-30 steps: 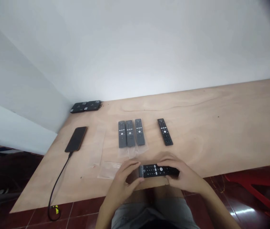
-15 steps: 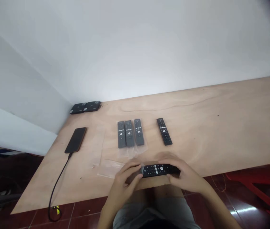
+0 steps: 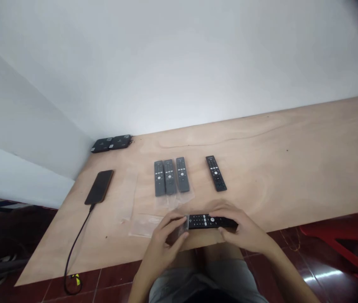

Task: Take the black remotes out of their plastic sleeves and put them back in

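Near the table's front edge, my right hand [image 3: 240, 227] grips a black remote [image 3: 202, 221] by its right end, fingers above and thumb below. At its left end my left hand [image 3: 168, 237] pinches a clear plastic sleeve [image 3: 183, 227]. Beyond my hands lie three remotes in clear plastic: a left one [image 3: 159, 179], a middle one [image 3: 169, 176] touching it, and a right one [image 3: 182, 174] slightly apart. A bare black remote [image 3: 216, 173] rests farther right. Flat clear plastic sleeves [image 3: 144, 225] lie left of my left hand.
A phone [image 3: 99, 187] with a black cable [image 3: 77, 244] lies on the wooden table [image 3: 276, 176] at the left. Two black boxes [image 3: 102, 144] [image 3: 120, 142] stand at the back left corner by the wall. A red chair [image 3: 333, 235] is at the lower right.
The remote in my hands is a little higher in view and straighter, and its left end shows more clearly beside the sleeve. The view has shifted slightly.
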`<state>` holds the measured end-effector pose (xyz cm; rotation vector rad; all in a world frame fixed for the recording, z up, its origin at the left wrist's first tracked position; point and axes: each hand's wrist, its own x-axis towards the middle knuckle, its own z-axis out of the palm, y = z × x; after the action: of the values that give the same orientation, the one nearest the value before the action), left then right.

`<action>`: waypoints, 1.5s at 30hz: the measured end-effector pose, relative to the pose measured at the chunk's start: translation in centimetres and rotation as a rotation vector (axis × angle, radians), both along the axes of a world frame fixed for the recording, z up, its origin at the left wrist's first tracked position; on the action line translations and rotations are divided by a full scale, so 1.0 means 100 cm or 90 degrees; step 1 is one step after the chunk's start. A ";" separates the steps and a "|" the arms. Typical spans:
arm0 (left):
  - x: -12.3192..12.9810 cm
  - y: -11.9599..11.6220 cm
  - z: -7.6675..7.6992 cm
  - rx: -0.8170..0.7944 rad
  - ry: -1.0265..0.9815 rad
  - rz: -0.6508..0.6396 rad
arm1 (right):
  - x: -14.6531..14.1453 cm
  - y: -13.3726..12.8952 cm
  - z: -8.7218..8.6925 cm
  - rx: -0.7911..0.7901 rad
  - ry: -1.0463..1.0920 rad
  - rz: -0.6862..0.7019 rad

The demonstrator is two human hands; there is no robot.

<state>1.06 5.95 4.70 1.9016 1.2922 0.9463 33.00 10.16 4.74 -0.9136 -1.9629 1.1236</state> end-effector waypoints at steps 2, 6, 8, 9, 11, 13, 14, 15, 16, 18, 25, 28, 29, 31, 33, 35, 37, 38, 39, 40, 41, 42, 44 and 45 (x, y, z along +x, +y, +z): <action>0.001 0.002 -0.002 0.016 0.002 -0.008 | 0.000 0.001 -0.001 0.011 -0.011 0.003; -0.001 0.003 -0.003 0.020 0.029 -0.027 | 0.000 0.003 -0.001 0.023 -0.019 0.015; -0.005 0.003 0.000 -0.011 0.053 -0.042 | 0.000 0.004 0.000 0.019 -0.019 0.018; -0.006 0.002 0.002 -0.029 0.062 -0.051 | 0.000 0.004 0.001 0.014 -0.021 0.018; -0.009 0.002 0.005 -0.051 0.069 -0.058 | 0.000 0.004 0.001 0.006 -0.023 0.015; -0.010 0.003 0.005 -0.044 0.060 -0.049 | 0.000 0.004 0.001 0.004 -0.020 0.012; -0.010 0.003 0.004 -0.033 0.052 -0.040 | 0.000 0.004 0.001 0.005 -0.016 0.012; -0.010 0.004 0.003 -0.021 0.044 -0.031 | -0.001 0.003 0.001 0.007 -0.011 0.012; -0.009 0.005 0.000 -0.009 0.035 -0.020 | -0.001 0.003 0.002 0.008 -0.006 0.013; -0.007 0.007 -0.005 0.012 0.021 -0.001 | -0.001 0.002 0.002 0.005 0.002 0.012; -0.004 0.006 -0.010 0.031 0.005 0.016 | 0.002 -0.001 0.002 -0.008 0.014 -0.008; -0.003 0.007 -0.009 0.031 0.004 0.013 | 0.001 0.000 0.002 -0.002 0.012 -0.002; -0.002 0.008 -0.009 0.033 0.005 0.011 | 0.000 0.001 0.002 0.001 0.011 0.000; 0.001 0.010 -0.010 0.042 0.008 0.005 | -0.001 0.001 0.003 0.008 -0.004 0.005; 0.004 0.012 -0.009 0.052 0.015 -0.007 | -0.003 0.001 0.004 0.021 -0.030 0.011; 0.006 0.012 -0.007 0.052 0.025 -0.023 | -0.005 0.001 0.004 0.037 -0.054 0.013; 0.006 0.012 -0.004 0.033 0.038 -0.037 | -0.006 0.001 0.003 0.046 -0.064 0.010; 0.005 0.011 -0.001 0.018 0.044 -0.040 | -0.006 0.001 0.003 0.046 -0.065 0.006; 0.004 0.011 0.001 0.004 0.049 -0.039 | -0.005 0.001 0.002 0.047 -0.062 -0.002; 0.002 0.010 0.002 -0.007 0.053 -0.035 | -0.005 0.000 0.001 0.048 -0.058 -0.010; 0.000 0.010 0.003 -0.013 0.056 -0.026 | -0.004 0.000 0.001 0.048 -0.053 -0.019; -0.002 0.010 0.003 -0.013 0.058 -0.018 | -0.004 0.000 0.001 0.048 -0.048 -0.028; -0.006 0.011 0.001 0.002 0.058 -0.010 | -0.002 0.000 0.001 0.046 -0.045 -0.044; -0.008 0.011 0.000 0.017 0.057 -0.010 | -0.002 -0.001 0.001 0.043 -0.045 -0.051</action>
<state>0.29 7.10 4.66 1.9913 1.3196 0.8835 32.82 10.07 4.83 -0.9986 -1.9915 0.9856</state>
